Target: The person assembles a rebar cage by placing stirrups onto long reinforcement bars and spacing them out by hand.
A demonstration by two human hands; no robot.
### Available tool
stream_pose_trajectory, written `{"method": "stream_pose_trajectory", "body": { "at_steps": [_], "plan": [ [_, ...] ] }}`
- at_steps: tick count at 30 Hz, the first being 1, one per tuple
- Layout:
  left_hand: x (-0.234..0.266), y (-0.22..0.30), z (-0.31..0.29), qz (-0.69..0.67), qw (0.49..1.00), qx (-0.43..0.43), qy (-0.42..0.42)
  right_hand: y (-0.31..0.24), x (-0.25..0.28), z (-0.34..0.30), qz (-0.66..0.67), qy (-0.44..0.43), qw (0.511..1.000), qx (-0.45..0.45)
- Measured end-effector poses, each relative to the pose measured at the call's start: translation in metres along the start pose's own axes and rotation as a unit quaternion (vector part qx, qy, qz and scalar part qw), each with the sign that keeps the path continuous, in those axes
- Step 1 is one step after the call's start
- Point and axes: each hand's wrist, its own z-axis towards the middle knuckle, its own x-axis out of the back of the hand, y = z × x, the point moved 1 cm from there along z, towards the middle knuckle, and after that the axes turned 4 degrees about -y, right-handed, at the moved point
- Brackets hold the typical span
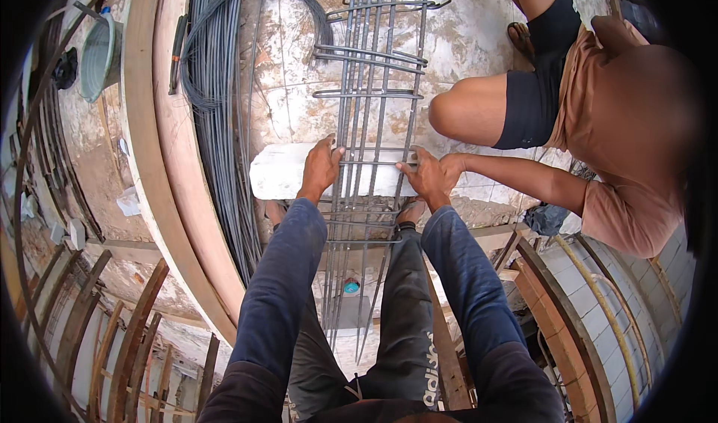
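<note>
1. As seen from the head view, the left hand [320,170] lies on the left side of a long cage of steel bars [374,124], its fingers curled over the outer bars, so it is closed on the cage.
2. Opposite it, the right hand [426,176] grips the right side of the same cage, with the thumb pointing inward along a cross tie.
3. Both hands wear nothing, and dark blue sleeves [288,273] run down from them to the lower edge.
4. Under the hands, the cage rests across a pale stone block [280,172], which lies on the stained floor [479,34].
5. From there the cage runs away up the picture and back down between the person's legs.
6. Just beside the right hand, a co-worker's hand [452,165] touches the right edge of the cage; that person squats at the right in a brown shirt and dark shorts.
7. Left of the cage lies a bundle of thin dark rods [221,109], curving along a wooden plank [149,124].
8. Farther left, a grey bucket [97,56] stands near the rim.
</note>
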Motion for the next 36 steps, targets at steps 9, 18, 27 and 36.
{"method": "stream_pose_trajectory", "body": {
  "at_steps": [9, 18, 27, 36],
  "plan": [
    [-0.006, -0.003, 0.036, -0.126, 0.989, 0.072, -0.036, 0.009, -0.021, 0.062, 0.149, -0.021, 0.984, -0.092],
    [0.01, 0.011, 0.042, -0.092, 0.985, 0.12, -0.08, 0.005, -0.013, 0.057, 0.15, -0.026, 0.983, -0.105],
    [0.002, -0.012, 0.049, -0.15, 0.978, 0.11, -0.091, 0.019, -0.01, 0.064, 0.186, -0.073, 0.974, -0.106],
    [-0.001, -0.021, 0.061, -0.187, 0.966, 0.121, -0.128, 0.034, -0.004, 0.09, 0.27, -0.234, 0.93, -0.085]
  ]
}}
